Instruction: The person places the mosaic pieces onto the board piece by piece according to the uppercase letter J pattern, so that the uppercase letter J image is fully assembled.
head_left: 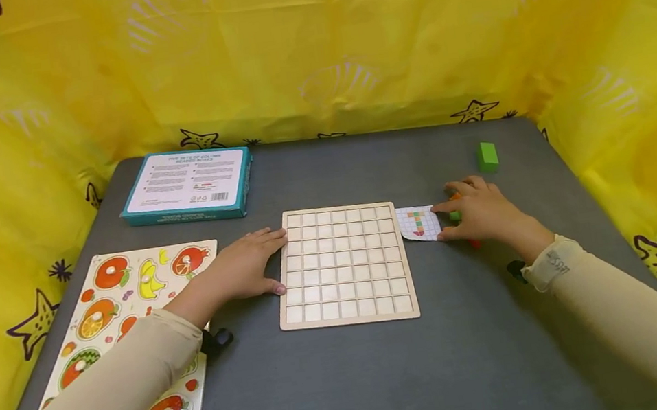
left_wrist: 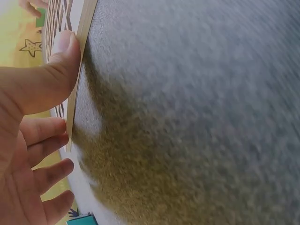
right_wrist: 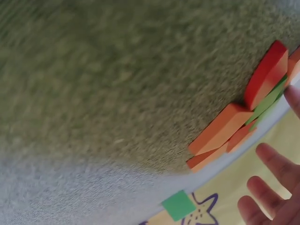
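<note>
A square wooden grid board [head_left: 343,265] lies flat in the middle of the table. My left hand [head_left: 249,264] rests along its left edge, with the thumb on the side of the rim and the fingers loosely extended. A small pattern card [head_left: 418,223] with a coloured figure on a grid sits against the board's right side. Thumb and forefinger of my right hand [head_left: 482,216] touch the card's right edge, spread apart. Beneath that hand lie loose blocks, partly hidden in the head view: a red block [right_wrist: 267,75], orange blocks [right_wrist: 220,129] and a green block [right_wrist: 269,101].
Behind my right hand a green block [head_left: 487,158] stands alone on the table. At the back left lies a teal box [head_left: 185,186]. A fruit puzzle board [head_left: 155,352] is under my left forearm. Yellow patterned cloth [head_left: 308,48] encloses the table's back and sides.
</note>
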The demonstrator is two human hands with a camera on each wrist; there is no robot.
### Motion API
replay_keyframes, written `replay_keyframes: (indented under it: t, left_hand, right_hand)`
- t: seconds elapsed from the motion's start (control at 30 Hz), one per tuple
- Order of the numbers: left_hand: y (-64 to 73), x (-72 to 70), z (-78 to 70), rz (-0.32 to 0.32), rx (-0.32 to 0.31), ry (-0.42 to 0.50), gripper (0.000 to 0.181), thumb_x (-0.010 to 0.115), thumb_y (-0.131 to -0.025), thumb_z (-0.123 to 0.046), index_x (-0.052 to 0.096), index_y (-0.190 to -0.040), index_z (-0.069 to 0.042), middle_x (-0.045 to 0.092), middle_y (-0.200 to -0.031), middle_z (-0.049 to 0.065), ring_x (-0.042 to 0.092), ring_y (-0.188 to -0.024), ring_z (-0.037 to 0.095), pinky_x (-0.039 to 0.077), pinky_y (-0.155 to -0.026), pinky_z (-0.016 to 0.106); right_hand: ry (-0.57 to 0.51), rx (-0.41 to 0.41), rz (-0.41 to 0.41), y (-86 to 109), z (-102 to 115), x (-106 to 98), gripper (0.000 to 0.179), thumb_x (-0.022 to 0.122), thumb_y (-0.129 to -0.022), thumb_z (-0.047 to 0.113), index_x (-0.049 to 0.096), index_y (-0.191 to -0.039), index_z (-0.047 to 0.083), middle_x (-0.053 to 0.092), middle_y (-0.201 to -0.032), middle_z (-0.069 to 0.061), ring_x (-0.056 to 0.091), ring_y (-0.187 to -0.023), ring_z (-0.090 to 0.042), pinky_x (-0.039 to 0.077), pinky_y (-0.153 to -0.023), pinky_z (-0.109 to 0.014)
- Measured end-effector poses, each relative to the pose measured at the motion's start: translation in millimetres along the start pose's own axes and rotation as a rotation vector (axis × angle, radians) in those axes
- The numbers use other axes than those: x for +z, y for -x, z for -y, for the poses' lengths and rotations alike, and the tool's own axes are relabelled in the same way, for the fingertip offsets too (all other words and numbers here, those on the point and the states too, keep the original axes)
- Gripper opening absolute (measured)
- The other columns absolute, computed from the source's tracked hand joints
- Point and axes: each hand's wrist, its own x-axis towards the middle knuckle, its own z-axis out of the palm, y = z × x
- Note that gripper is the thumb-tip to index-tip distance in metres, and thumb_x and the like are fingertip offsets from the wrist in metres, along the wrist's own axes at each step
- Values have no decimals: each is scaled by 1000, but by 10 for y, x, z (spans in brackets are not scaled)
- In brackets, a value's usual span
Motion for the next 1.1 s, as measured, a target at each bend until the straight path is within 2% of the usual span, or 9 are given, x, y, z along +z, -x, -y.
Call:
replay_keyframes:
  t: [0.43, 0.6, 0.8, 0.97, 1.1]
  left_hand:
    - [-37, 33, -37, 1, -23, 14, 96, 80, -75, -52, 41, -148, -4, 32, -156, 10, 26, -143, 34, 29, -110, 52]
    - [-42, 57, -31, 9, -34, 55, 96, 79, -76, -52, 39, -150, -5, 29, -158, 9, 24, -144, 32, 29, -110, 52]
    - [-54, 64, -11, 32, -9, 148, 96, 79, -78, -49, 36, -151, -3, 24, -159, 11, 21, -144, 33, 26, -112, 52]
    - [-25, 50, 28, 45, -21, 202, 97, 81, -77, -47, 36, -151, -3, 23, -160, 10, 20, -145, 33, 24, -113, 50]
    - [-31, 38, 37, 47, -18, 215, 98, 82, -76, -47, 36, -150, -2, 23, -160, 11, 19, -145, 34, 23, -113, 50]
  right_hand:
    - [-24, -2, -12, 5, -73, 9, 62, 73, -82, 53, 64, -133, 21, 37, -147, -26, 25, -129, -51, 26, -96, -70]
    - [-105, -6, -28, 41, -151, -64, 68, 74, -80, 56, 62, -135, 18, 36, -148, -26, 24, -130, -54, 23, -97, -71]
    - [-224, 94, -70, 288, -454, -252, 65, 77, -83, 44, 60, -135, 9, 42, -143, -28, 27, -127, -56, 21, -98, -70]
    - [-274, 128, -5, 457, -706, -233, 61, 75, -87, 37, 58, -136, 4, 51, -136, -28, 39, -125, -52, 26, -102, -66]
    - [-314, 169, 37, 546, -812, -149, 60, 73, -88, 40, 59, -134, 4, 58, -129, -25, 48, -120, -48, 35, -97, -63]
